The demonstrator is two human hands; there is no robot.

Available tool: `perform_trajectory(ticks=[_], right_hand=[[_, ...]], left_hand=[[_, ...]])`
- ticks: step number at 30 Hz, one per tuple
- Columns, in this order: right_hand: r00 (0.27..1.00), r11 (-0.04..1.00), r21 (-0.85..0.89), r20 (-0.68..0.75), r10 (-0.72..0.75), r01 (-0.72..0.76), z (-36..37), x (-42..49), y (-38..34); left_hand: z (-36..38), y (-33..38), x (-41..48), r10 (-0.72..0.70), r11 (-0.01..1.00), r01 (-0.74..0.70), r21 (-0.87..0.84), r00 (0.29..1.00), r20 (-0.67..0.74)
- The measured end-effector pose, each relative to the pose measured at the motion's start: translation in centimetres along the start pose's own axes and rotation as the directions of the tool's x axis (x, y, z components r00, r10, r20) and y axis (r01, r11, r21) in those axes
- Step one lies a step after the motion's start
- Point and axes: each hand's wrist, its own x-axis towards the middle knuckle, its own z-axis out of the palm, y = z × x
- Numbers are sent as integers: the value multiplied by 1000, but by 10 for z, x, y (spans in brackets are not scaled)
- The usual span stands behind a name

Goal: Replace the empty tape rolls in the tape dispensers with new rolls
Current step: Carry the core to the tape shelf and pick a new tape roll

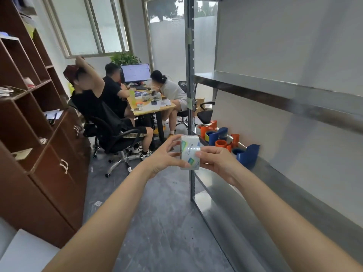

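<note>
Beside the metal shelf [265,185], a wrapped new tape roll [190,153] held up between left hand [167,156] and right hand [218,162], both grips closed on it. Orange and blue tape dispensers [222,137] waiting farther along the shelf; none visibly reloaded, so probably early on. Shelf upright [190,79] close behind the roll; open floor to the left.

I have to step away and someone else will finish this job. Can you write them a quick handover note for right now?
Left hand and right hand: both grip one new tape roll, still in its printed wrap, held in front of the metal shelf.
Dispensers: orange and blue ones clustered on that shelf, far end.
Done: a fresh roll is in hand.
Left: unwrap it, load it into a dispenser, then do the others. Which dispensers are already refilled cannot be told.
</note>
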Motion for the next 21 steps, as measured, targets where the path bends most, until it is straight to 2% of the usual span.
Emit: perform_trajectory(ticks=[9, 21], right_hand=[[1000, 999, -34, -2, -5, 5, 14, 46, -6], [999, 998, -51, -12, -42, 41, -14, 150, -5]], left_hand=[[-40, -10, 28, 5, 1000, -5, 1, 1000, -23], [-83, -24, 127, -3, 1000, 3, -4, 1000, 18]])
